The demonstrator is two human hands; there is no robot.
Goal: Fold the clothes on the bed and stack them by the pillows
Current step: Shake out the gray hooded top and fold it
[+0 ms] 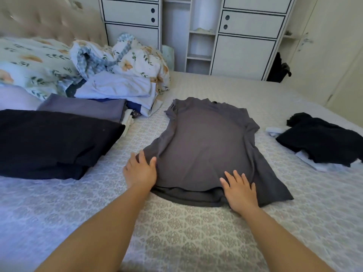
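Observation:
A dark grey t-shirt lies spread flat on the patterned bedspread, its neck pointing away from me. My left hand is at the shirt's lower left corner, the thumb on top of the cloth and the fingers partly under its folded-in edge. My right hand lies flat with straight fingers on the hem at the lower right. Folded clothes are to the left: a black piece and a grey-blue piece behind it. Floral pillows rest at the headboard.
A crumpled black garment on white cloth sits at the right side of the bed. A heap of floral and light blue laundry lies past the folded stack. A white wardrobe stands behind the bed.

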